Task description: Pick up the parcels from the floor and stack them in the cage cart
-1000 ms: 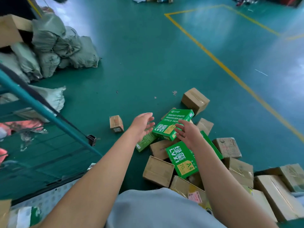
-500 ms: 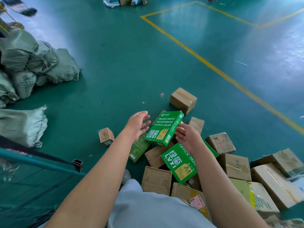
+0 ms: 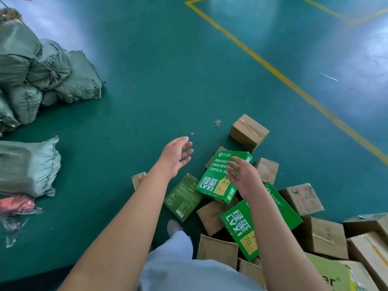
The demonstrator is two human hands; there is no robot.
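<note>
Two hands reach out with spread, empty fingers: the left hand (image 3: 175,157) over bare floor (image 3: 147,80), the right hand (image 3: 241,177) above a green paper box (image 3: 212,183) lying tilted atop the parcel pile (image 3: 315,234). A ream box is probably dense, stiff and slick-faced, so clasping opposite side edges looks safest.

The green floor (image 3: 168,70) is smooth and glossy, with pale glare. Brown boxes (image 3: 248,132) are matt cardboard; the green paper box (image 3: 218,179) looks printed, slightly shiny. Far-left sacks (image 3: 77,78) are woven, coarse plastic.
</note>
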